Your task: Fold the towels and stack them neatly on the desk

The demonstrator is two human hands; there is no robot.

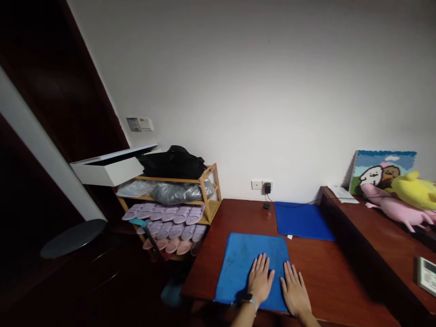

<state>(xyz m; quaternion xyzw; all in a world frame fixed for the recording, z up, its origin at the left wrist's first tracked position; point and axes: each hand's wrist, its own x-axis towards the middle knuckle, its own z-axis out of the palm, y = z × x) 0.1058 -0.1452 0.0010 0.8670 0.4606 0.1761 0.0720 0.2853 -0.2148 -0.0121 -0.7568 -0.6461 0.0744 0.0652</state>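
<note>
My left hand and my right hand lie flat, side by side, with fingers spread on a blue cloth. The cloth is worn and lightly speckled, and it lies squarely near the front of a dark red wooden table. Neither hand holds anything. A dark watch band circles my left wrist. Beyond the cloth, a brighter blue mat lies flat on the table, out of reach of my fingertips.
A wooden shoe rack with lilac and pink slippers stands left of the table, under a white box and black bag. A charger sits in a wall socket. Plush toys and a picture rest on a raised wooden ledge at right.
</note>
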